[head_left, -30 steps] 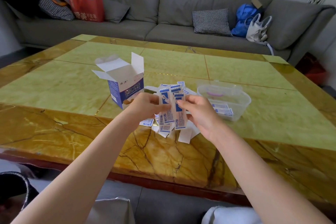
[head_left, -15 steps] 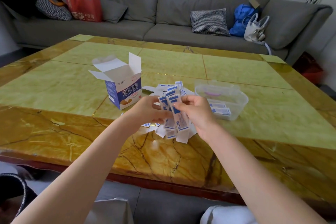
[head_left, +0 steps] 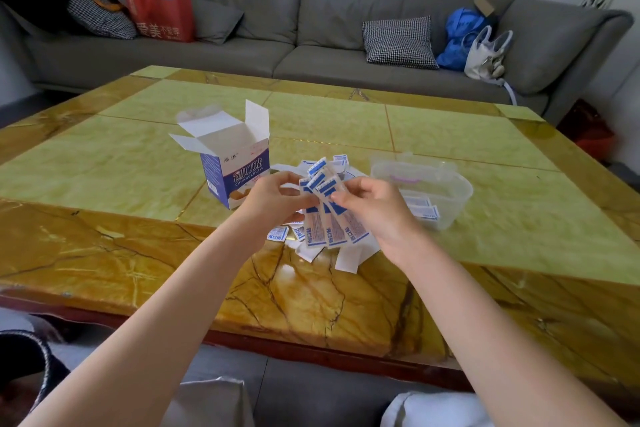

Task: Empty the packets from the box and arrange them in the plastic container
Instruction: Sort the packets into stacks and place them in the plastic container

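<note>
A blue and white box (head_left: 232, 170) stands upright on the table with its top flaps open. My left hand (head_left: 277, 199) and my right hand (head_left: 375, 210) meet above the table, both pinching a fanned bunch of blue and white packets (head_left: 329, 218). More loose packets (head_left: 308, 246) lie in a heap on the table under my hands. To the right sits a clear plastic container (head_left: 446, 184) with a few packets (head_left: 424, 210) lying inside it.
The yellow and brown marble table (head_left: 138, 253) has its near edge close to my body. A grey sofa (head_left: 311, 28) runs behind it, carrying a red bag (head_left: 159, 12), a checked cushion (head_left: 398, 42) and a blue bag (head_left: 460, 35).
My hands have drawn the held packets closer together into a tighter bunch. The box and the container have not moved.
</note>
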{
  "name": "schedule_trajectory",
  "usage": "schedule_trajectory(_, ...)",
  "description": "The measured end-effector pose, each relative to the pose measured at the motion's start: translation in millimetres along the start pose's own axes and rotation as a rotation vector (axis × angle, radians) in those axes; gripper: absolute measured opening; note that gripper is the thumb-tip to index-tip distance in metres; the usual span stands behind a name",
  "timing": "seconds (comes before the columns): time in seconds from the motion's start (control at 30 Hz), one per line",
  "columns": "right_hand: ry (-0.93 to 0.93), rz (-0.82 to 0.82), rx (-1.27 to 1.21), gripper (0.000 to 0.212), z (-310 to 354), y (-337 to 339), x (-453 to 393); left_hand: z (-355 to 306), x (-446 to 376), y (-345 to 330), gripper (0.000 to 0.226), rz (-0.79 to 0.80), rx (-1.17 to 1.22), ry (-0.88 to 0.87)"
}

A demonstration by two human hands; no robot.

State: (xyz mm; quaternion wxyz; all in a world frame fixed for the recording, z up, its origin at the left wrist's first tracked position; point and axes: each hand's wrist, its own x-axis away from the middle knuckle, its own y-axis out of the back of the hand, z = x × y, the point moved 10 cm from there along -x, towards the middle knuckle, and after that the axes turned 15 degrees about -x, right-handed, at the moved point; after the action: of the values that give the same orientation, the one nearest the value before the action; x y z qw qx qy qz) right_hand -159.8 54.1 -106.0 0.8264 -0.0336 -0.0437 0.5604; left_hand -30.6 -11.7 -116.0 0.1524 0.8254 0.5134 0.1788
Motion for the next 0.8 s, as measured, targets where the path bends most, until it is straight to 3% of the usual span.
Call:
schedule_trajectory(0.1,0.045,-0.065,0.002,0.012,6,5,0,-1,0,-1,0.003,0.019,0.065,-0.015)
schedule_trajectory(0.2,0.150,-0.200,0.034,0.014,20,22,1,4,-2,9,0.006,-0.038,0.115,0.008)
schedule_trajectory(0.33,0.136,-0.059,0.189,0.018,22,9,4,2,-1,7,0.011,-0.030,0.109,0.003)
schedule_trajectory(0.53,0.308,0.049,0.739,0.018,26,-1,5,-15,8,-31,0.024,0.228,0.075,-0.099)
schedule_trajectory(0.6,0.406,0.054,0.901,0.020,30,0,9,-14,7,-40,0.022,0.247,-0.059,-0.102)
schedule_trajectory(0.67,0.452,0.092,1.034,0.019,26,-1,15,-18,4,-42,0.018,0.170,-0.348,-0.179)
schedule_trajectory(0.8,0.372,0.196,1.206,0.015,4,1,20,-22,5,-51,0.031,0.068,-0.700,-0.292)
